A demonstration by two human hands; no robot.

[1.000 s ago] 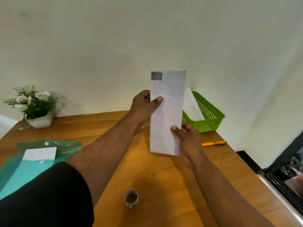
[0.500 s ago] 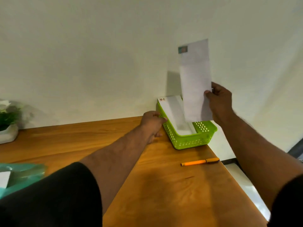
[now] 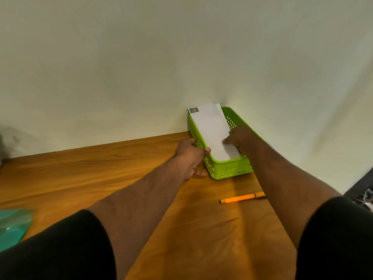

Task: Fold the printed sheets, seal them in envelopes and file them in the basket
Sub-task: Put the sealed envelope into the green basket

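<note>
Envelopes are what this job ends with, and one is going into its place now. Largest in view is the wooden table [image 3: 101, 174], running from the near edge to the far wall. At its far right corner sits the green basket [image 3: 230, 168], against the wall. A white envelope [image 3: 212, 130] with a small printed mark at its far corner lies slanted in the basket, its far end propped above the rim and its near end down inside, with the edge of another sheet or envelope showing just behind it. An orange pen [image 3: 242, 198] lies on the table nearer than the basket, and a teal folder [image 3: 12, 225] shows at the near left edge.

To file it well, the basket probably needs steadying while the envelope is slid down flat against the one beneath, corners aligned, before letting go.

The left hand [image 3: 189, 156] braces the basket's left wall, thumb on the rim, fingers loosely spread toward the table. The right hand [image 3: 240, 138] rests on the envelope's right edge with fingers bent; whether it pinches or only presses cannot be told.
</note>
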